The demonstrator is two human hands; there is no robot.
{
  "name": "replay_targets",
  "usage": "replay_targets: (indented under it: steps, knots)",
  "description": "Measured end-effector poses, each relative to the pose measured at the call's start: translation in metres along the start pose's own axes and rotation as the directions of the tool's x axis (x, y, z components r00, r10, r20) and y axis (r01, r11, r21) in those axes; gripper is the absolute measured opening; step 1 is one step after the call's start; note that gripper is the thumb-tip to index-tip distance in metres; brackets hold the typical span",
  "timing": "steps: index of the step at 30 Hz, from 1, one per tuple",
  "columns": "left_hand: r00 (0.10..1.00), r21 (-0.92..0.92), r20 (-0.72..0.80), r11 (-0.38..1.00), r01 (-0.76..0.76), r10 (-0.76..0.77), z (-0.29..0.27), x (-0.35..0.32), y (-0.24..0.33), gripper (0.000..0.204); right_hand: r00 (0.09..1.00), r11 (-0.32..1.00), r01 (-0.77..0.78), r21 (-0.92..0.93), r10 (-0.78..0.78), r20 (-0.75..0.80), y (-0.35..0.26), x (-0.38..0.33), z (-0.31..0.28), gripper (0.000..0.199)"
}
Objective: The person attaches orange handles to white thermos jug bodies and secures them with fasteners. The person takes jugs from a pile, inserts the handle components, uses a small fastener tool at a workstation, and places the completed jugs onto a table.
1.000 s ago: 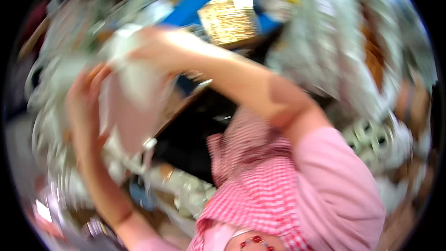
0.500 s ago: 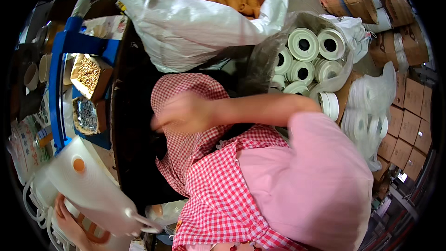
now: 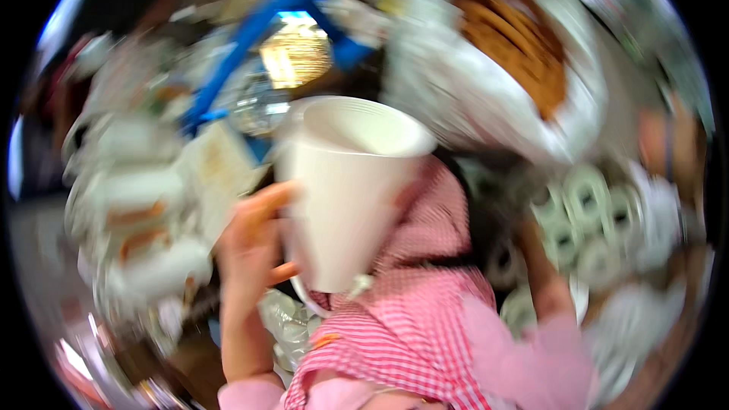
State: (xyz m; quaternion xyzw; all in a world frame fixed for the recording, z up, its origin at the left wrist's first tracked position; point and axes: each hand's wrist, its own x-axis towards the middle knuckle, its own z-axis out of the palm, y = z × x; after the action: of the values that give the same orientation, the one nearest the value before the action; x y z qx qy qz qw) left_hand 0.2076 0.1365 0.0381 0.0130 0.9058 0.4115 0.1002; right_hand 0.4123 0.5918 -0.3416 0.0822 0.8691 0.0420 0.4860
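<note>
Container [image 3: 345, 209] — smooth plastic, checked apron [image 3: 402, 307] — cloth

Through the blur, what seems to be grey floor [image 3: 624, 102] shows at upper right; bluish-white light [image 3: 64, 12] edges the upper left, white glare [image 3: 73, 357] the lower left.

Blurred white vessel [image 3: 345, 209], smeared hands [image 3: 254, 241], right one indistinct, orange-brown pieces [image 3: 510, 38] blurred together

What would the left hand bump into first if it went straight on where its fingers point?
The large white container, most likely: the left hand points at its side and seems to be touching it, though blur hides the exact contact.
</note>
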Motion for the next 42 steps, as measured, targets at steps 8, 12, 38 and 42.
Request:
replay_targets:
  steps: [8,12,38,42]
  knots:
    - [0.986,-0.194,0.036,0.967,0.167,-0.163,-0.002,-0.043,-0.049,0.042,0.998,0.947,0.007,0.321,-0.028,0.060,0.088,-0.108,-0.065,0.096]
    - [0.974,-0.261,-0.073,0.947,0.188,-0.214,-0.005,-0.052,-0.048,0.040,0.916,0.669,0.363,0.648,-0.384,-0.117,0.064,-0.192,-0.242,0.084]
    - [0.966,-0.361,-0.257,0.923,-0.134,0.040,-0.011,-0.080,-0.082,0.034,-0.016,0.220,0.948,-0.231,-0.691,-0.722,-0.191,-0.191,-0.463,0.061]
    - [0.959,-0.331,-0.279,0.933,-0.145,0.050,-0.002,-0.077,-0.091,0.041,0.035,0.233,0.959,-0.160,-0.659,-0.752,-0.205,-0.182,-0.453,0.055]
